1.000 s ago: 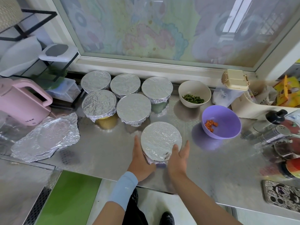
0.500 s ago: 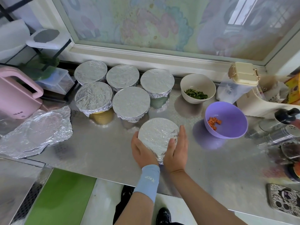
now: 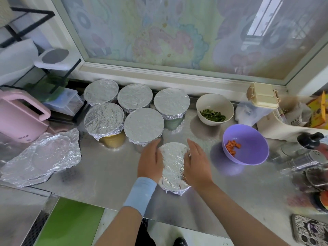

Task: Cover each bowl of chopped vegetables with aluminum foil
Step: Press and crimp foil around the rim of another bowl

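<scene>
– Foil (image 3: 173, 157) over nearly everything here. Which bowl (image 3: 174, 185) has the person got?
– The near one, at the front of the counter (image 3: 110, 174), not far from its edge. The foil is stretched across its top and crumpled down under the rim.
– And the hands?
– One on each side. The left hand (image 3: 150, 161), with a pale blue wristband (image 3: 140, 192) below it, lies against the bowl's left side, and the right hand (image 3: 197, 166) lies against its right side. Both are flat and wide, fingers stretched away from the person, pressing the foil to the rim.
– Is the bowl lifted?
– It sits on the counter, as far as I can tell. What is inside is hidden.
– And behind it?
– Five covered bowls (image 3: 143, 125), packed close: three in a row under the window, two in front of them. The nearest of those is just beyond the left hand.
– Any uncovered?
– Two, off to the right. A white bowl (image 3: 214, 102) by the window holds chopped greens (image 3: 212, 115). A purple bowl (image 3: 252, 153), nearer, holds a few carrot cubes (image 3: 232, 147) and stands apart from the right hand.
– Spare foil?
– Loose sheets (image 3: 42, 155) lie crumpled at the left, in front of a pink kettle (image 3: 21, 118). A phone (image 3: 308, 231) lies at the near right corner.
</scene>
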The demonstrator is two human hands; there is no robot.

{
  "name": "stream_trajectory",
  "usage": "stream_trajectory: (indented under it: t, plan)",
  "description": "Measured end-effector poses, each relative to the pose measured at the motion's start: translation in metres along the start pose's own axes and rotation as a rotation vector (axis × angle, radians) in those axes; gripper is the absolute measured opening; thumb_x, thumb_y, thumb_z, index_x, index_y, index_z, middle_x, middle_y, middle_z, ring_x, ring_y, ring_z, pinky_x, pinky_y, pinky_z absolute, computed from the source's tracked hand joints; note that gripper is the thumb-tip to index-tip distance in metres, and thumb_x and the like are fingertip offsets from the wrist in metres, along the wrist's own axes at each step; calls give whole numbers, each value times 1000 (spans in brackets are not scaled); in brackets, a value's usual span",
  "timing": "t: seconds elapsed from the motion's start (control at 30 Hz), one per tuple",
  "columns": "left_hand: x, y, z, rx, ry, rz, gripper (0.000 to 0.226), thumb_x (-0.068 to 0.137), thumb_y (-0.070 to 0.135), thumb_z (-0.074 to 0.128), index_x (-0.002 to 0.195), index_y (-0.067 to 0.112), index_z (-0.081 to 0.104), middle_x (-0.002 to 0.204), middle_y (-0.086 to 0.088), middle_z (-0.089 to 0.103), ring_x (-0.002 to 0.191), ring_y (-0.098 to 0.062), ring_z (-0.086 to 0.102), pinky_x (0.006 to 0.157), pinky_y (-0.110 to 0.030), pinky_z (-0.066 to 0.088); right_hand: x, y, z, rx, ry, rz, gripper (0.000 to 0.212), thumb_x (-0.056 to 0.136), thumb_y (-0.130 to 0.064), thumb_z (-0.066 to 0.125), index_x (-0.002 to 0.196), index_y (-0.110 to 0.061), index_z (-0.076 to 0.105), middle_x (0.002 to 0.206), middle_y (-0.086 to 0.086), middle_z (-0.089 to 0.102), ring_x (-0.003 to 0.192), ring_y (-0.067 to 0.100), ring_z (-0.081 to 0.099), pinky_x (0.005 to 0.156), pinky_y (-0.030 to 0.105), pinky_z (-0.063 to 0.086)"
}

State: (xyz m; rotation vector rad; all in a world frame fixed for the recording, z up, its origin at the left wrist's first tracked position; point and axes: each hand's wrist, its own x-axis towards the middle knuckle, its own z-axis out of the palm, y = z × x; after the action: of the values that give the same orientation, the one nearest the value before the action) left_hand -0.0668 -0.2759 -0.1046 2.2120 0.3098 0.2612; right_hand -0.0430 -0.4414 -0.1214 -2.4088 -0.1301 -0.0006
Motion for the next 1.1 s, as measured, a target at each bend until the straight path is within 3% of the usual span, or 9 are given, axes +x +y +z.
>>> stream_trajectory:
  t: [0.1, 0.17, 0.3, 0.53, 0.67, 0.83, 0.93, 1.1]
  plan:
    - [29, 3, 11, 170, -321, 137, 38, 103, 22, 38, 140, 18, 50, 140, 1, 52, 129, -13, 44, 108, -19, 28, 30, -4, -1, -42, -182, -45, 40, 103, -26, 39, 142, -25, 47, 142, -6, 51, 127, 15, 49, 103, 24, 35]
    - [39, -2, 20, 251, -426, 169, 39, 105, 27, 34, 140, 21, 49, 140, 5, 52, 130, -14, 46, 109, -27, 34, 40, -4, 0, -52, -231, -43, 35, 103, -26, 39, 134, -28, 56, 132, -7, 59, 119, 14, 55, 93, 19, 36]
    - [43, -5, 23, 279, -383, 173, 37, 105, 31, 32, 132, 23, 56, 129, 8, 59, 118, -13, 54, 99, -26, 40, 43, -3, 0, -9, -231, 55, 31, 103, -27, 39, 124, -31, 62, 117, -10, 67, 104, 13, 59, 81, 18, 36]
    - [47, 4, 23, 294, -397, 18, 38, 105, 36, 28, 126, 28, 58, 120, 7, 65, 107, -15, 60, 90, -28, 44, 47, -3, 0, 8, -281, 151, 30, 102, -31, 37, 118, -35, 62, 99, -9, 69, 88, 13, 60, 75, 26, 43]
    - [56, 10, 19, 237, -428, -33, 35, 103, 35, 37, 122, 25, 64, 116, 4, 67, 107, -18, 61, 93, -31, 46, 51, -6, -2, 22, -296, 139, 26, 101, -32, 42, 120, -32, 60, 105, -11, 67, 93, 12, 60, 78, 26, 42]
    - [61, 10, 18, -10, -414, -124, 18, 95, 30, 58, 102, 25, 73, 92, 12, 71, 88, -7, 63, 81, -20, 47, 52, -8, -3, 222, -196, 252, 8, 91, -30, 62, 87, -32, 68, 70, -10, 66, 60, 7, 58, 58, 25, 49]
    - [62, 7, 20, -18, -411, -158, 16, 92, 29, 60, 95, 24, 75, 85, 12, 71, 82, -6, 63, 78, -23, 50, 54, -7, -2, 345, -178, 343, 10, 88, -30, 68, 80, -32, 73, 68, -7, 69, 52, 8, 56, 49, 24, 48]
    - [61, 9, 20, -55, -389, -200, 17, 92, 26, 60, 93, 22, 76, 83, 9, 71, 80, -9, 64, 76, -25, 50, 55, -6, -1, 362, -188, 349, 9, 87, -31, 69, 81, -34, 75, 73, -10, 71, 58, 5, 57, 55, 23, 48]
